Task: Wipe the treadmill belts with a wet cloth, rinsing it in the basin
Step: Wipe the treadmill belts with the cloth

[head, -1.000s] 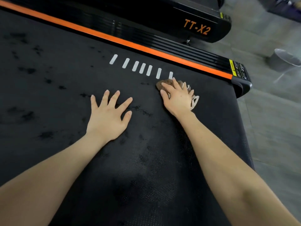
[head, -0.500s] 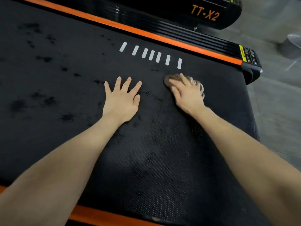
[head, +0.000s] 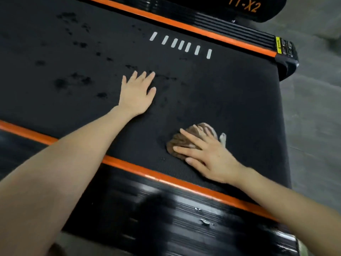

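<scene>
A black treadmill belt (head: 230,93) fills the view, with dark wet blotches on its left part and a row of white dashes near the far side. My right hand (head: 206,156) presses flat with straight fingers on a crumpled brown cloth (head: 191,135) near the belt's near edge. A pale corner of the cloth sticks out to the right of the hand. My left hand (head: 137,94) lies flat on the belt, fingers spread, to the upper left of the cloth and apart from it.
Orange stripes and ribbed black side rails (head: 166,209) run along both sides of the belt. The far rail's end cap (head: 285,58) carries a yellow label. A second treadmill marked TT-X2 (head: 245,6) stands behind. Grey floor (head: 313,117) lies to the right.
My right hand has dragged the cloth from beside the white dashes across the belt toward the near orange edge. The left hand stays planted on the belt. The camera view has shifted back.
</scene>
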